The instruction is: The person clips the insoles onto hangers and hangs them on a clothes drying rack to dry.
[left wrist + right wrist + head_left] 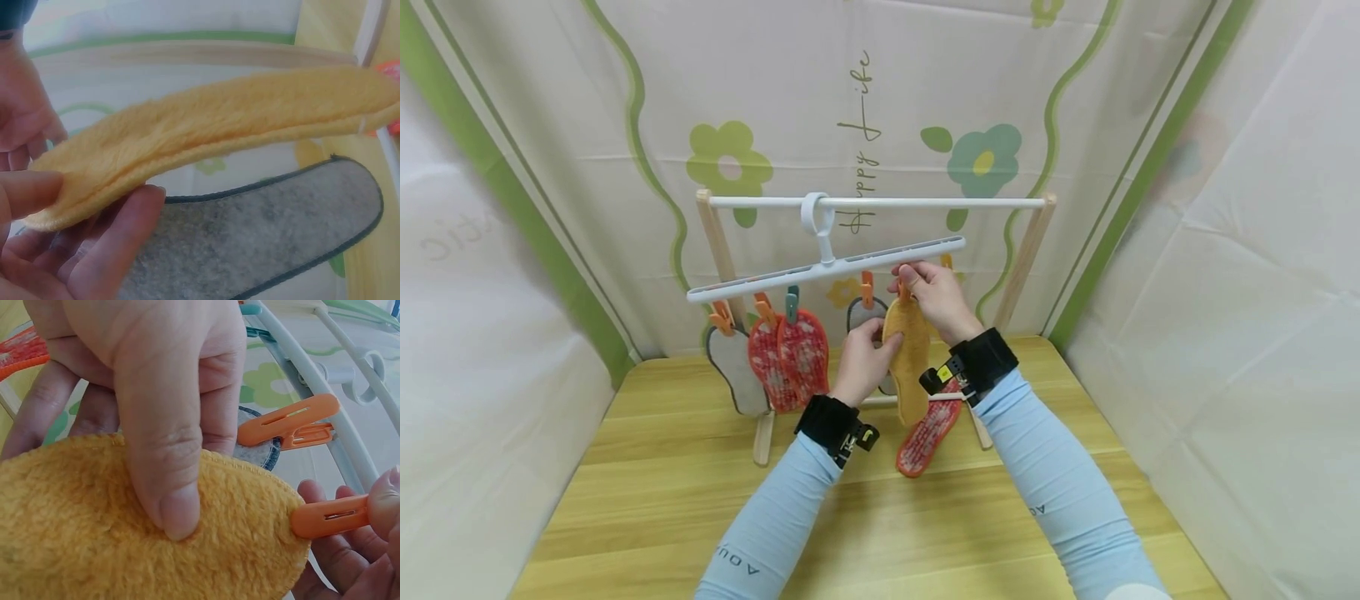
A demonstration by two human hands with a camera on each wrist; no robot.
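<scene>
- The left hand [861, 360] grips the fuzzy yellow fabric insole [908, 354] at mid-length, its thumb on one face and its fingers curled behind the other, as the left wrist view shows.
- The right hand [936, 296] is up at the insole's top end; in the right wrist view its thumb [165, 469] presses into the yellow pile while its other fingers pinch an orange plastic clothespin [328, 515] at the insole's edge.
- The yellow insole hangs lengthwise between the two hands, above the wooden tabletop [685, 467] and just under the bar of the white plastic clip hanger [827, 268].
- A red patterned insole [928, 433] lies flat on the tabletop below the right wrist.
- Just behind the yellow insole a grey felt insole with a dark rim [867, 315] hangs from another orange clip [867, 290].
- Farther left on the hanger hang two red patterned insoles [793, 358] and a second grey insole [735, 371].
- The hanger hooks over the white rail of a wooden-legged rack [880, 202], in front of a flower-printed backdrop [985, 158].
</scene>
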